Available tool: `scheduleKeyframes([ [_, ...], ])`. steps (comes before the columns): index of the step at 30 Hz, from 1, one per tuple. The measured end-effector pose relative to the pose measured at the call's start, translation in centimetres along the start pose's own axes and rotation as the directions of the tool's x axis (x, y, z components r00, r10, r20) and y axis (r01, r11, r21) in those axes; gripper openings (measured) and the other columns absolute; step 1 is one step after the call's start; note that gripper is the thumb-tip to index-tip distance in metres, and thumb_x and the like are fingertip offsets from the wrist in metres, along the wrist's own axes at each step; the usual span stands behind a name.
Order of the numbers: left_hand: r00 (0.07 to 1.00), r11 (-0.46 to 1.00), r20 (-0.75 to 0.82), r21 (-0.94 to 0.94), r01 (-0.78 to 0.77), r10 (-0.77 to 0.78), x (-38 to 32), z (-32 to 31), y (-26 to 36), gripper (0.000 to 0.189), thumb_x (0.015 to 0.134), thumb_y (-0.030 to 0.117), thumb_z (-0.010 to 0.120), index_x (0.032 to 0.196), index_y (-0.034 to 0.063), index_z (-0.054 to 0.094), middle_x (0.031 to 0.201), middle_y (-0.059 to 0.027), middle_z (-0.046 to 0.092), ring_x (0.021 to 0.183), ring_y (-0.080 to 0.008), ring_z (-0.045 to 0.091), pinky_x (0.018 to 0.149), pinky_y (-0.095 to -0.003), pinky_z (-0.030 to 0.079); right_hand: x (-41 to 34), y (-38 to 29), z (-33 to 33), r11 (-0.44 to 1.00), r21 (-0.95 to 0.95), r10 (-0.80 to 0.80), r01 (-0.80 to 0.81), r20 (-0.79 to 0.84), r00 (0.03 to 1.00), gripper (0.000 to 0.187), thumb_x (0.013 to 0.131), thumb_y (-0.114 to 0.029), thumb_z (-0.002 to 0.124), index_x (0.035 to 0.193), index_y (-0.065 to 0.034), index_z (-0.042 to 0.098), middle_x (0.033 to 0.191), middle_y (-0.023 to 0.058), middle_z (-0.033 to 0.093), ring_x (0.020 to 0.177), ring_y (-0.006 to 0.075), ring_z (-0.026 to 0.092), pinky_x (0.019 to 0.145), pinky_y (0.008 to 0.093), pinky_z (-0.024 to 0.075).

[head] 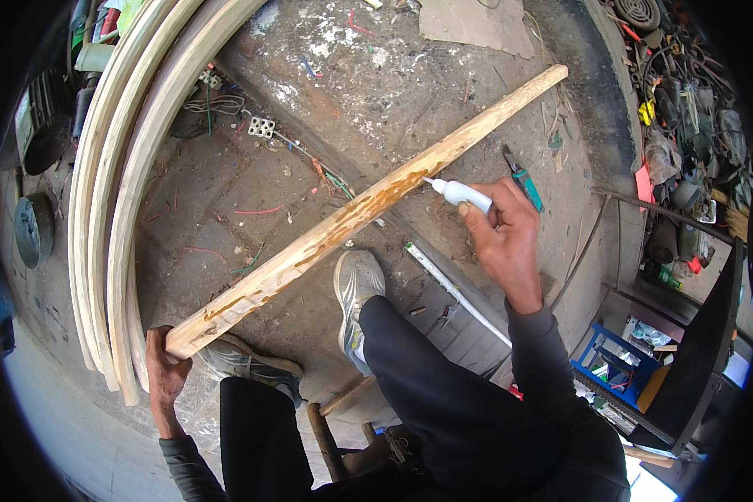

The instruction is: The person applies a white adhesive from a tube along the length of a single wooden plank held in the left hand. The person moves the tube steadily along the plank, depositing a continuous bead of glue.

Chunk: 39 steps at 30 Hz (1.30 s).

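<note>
A long peeled wooden pole slants from lower left to upper right in front of me, with wet-looking brown streaks along its middle. My left hand grips its lower left end. In my right hand is a small white squeeze bottle, its thin nozzle tip at the pole's edge, by the brown patch. A green-handled tool with a dark end lies on the floor just beyond my right hand. Several more pale wooden poles stand together at the left, looking bent in the fisheye view.
On the floor are a white socket block with a cable, a pale tube, a cardboard piece and wire scraps. Mixed scrap parts are heaped at right, near a blue plastic frame. A wooden stool is beneath me.
</note>
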<state>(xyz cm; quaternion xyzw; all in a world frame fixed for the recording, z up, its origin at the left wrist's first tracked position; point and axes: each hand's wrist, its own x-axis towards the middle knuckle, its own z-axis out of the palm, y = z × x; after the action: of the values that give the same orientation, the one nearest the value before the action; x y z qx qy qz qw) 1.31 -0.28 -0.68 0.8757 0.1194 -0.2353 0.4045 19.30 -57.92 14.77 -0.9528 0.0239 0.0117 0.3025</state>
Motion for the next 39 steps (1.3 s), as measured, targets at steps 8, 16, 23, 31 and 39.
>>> scheduleKeyframes([
  [8, 1.000, 1.000, 0.019, -0.008, 0.006, -0.006, 0.12, -0.04, 0.25, 0.066, 0.065, -0.015, 0.076, 0.128, -0.0010, 0.059, 0.116, -0.0162, 0.061, 0.109, -0.0340, 0.065, 0.106, -0.0381, 0.052, -0.12, -0.02, 0.31, 0.999, 0.035, -0.014, 0.014, -0.001, 1.000, 0.019, 0.096, 0.000, 0.081, 0.115, -0.0010, 0.080, 0.090, 0.0047, 0.062, 0.066, 0.0102, 0.048, 0.059, 0.0295, 0.0403],
  [16, 0.999, 1.000, 0.025, -0.007, 0.023, -0.023, 0.07, -0.13, 0.56, 0.065, 0.066, -0.014, 0.077, 0.128, -0.0015, 0.059, 0.117, -0.0161, 0.062, 0.110, -0.0329, 0.066, 0.108, -0.0375, 0.052, -0.10, 0.37, 0.09, 1.000, 0.015, 0.000, 0.000, 0.009, 1.000, 0.021, 0.095, 0.002, 0.081, 0.116, -0.0005, 0.080, 0.092, 0.0048, 0.065, 0.067, 0.0093, 0.052, 0.059, 0.0286, 0.0428],
  [23, 0.999, 0.999, 0.032, -0.009, 0.036, -0.036, 0.05, -0.07, -0.01, 0.066, 0.065, -0.014, 0.077, 0.128, -0.0018, 0.060, 0.117, -0.0164, 0.062, 0.112, -0.0328, 0.066, 0.109, -0.0375, 0.051, -0.21, -0.12, 0.14, 1.000, 0.025, -0.010, 0.010, 0.012, 1.000, 0.020, 0.096, 0.002, 0.080, 0.116, 0.0001, 0.079, 0.092, 0.0055, 0.064, 0.067, 0.0104, 0.051, 0.059, 0.0293, 0.0424],
  [31, 0.998, 0.998, 0.035, -0.019, 0.057, -0.057, -0.05, -0.09, -0.15, 0.068, 0.065, -0.014, 0.077, 0.130, -0.0019, 0.060, 0.118, -0.0166, 0.062, 0.113, -0.0333, 0.066, 0.110, -0.0378, 0.051, -0.26, -0.33, 0.13, 1.000, 0.017, -0.004, 0.004, 0.020, 1.000, 0.020, 0.096, 0.002, 0.081, 0.116, 0.0004, 0.079, 0.091, 0.0060, 0.064, 0.068, 0.0110, 0.051, 0.061, 0.0299, 0.0428],
  [39, 0.998, 0.998, 0.045, -0.028, 0.051, -0.050, 0.03, -0.20, 0.32, 0.068, 0.065, -0.014, 0.076, 0.130, -0.0023, 0.059, 0.118, -0.0169, 0.061, 0.113, -0.0333, 0.065, 0.110, -0.0381, 0.050, -0.31, -0.28, 0.10, 1.000, 0.020, 0.002, -0.002, 0.016, 1.000, 0.019, 0.095, 0.001, 0.081, 0.115, 0.0002, 0.079, 0.090, 0.0059, 0.063, 0.067, 0.0114, 0.051, 0.060, 0.0303, 0.0422],
])
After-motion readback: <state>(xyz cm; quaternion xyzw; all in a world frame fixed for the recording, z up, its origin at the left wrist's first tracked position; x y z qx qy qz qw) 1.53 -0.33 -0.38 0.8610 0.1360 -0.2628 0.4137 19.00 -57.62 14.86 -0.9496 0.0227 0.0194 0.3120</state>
